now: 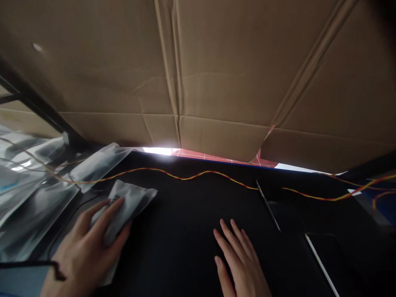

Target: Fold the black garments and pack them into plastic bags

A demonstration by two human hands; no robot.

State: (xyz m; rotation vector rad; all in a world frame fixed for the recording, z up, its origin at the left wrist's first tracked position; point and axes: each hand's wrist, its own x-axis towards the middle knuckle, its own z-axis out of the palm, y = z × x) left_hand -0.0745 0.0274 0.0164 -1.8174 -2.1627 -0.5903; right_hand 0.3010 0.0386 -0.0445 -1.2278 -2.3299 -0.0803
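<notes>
My left hand is closed around a frosted plastic bag at the left of the black surface. Dark print shows on the bag near my fingertips; its contents cannot be made out. A second frosted bag lies just behind it. My right hand rests palm down on the black surface, fingers stretched out, holding nothing. To its right are two flat dark devices that look like phones or tablets, one with a bright edge and another further back.
Cardboard sheets hang across the back. A twisted red and yellow wire crosses the surface behind my hands. Several clear plastic bags are heaped at the left, near a dark frame post. A black cord runs by my left wrist.
</notes>
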